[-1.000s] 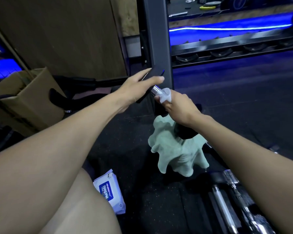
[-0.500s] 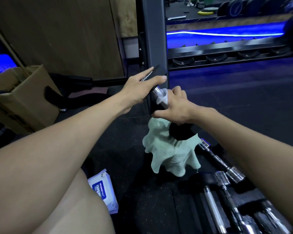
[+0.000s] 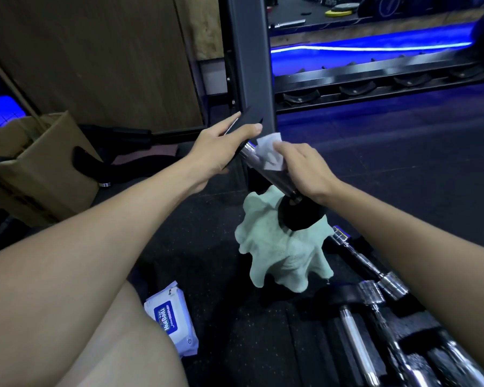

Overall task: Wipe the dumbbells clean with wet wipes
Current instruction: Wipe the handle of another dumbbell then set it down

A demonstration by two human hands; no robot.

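Shifted since the earlier frame: the white wet wipe point(image 3: 270, 155), now spread flatter on the chrome handle of the tilted dumbbell point(image 3: 266, 170), pressed there by the right hand point(image 3: 305, 171) with fingers curled over it. Upper black end is gripped by the left hand point(image 3: 221, 148); lower end is set on a pale green cloth point(image 3: 280, 261). Black rubber floor point(image 3: 213, 275): wipes packet point(image 3: 172, 319), further dumbbells point(image 3: 375, 308), cardboard box point(image 3: 37, 163). Rack upright point(image 3: 249, 60) is seen behind, blue-lit.

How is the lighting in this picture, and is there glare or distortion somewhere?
Head view: the room is dim, with a bright blue light strip tinting the floor; glare shines on the chrome dumbbell handle under the wet wipe; the wide lens stretches both forearms near the edges.
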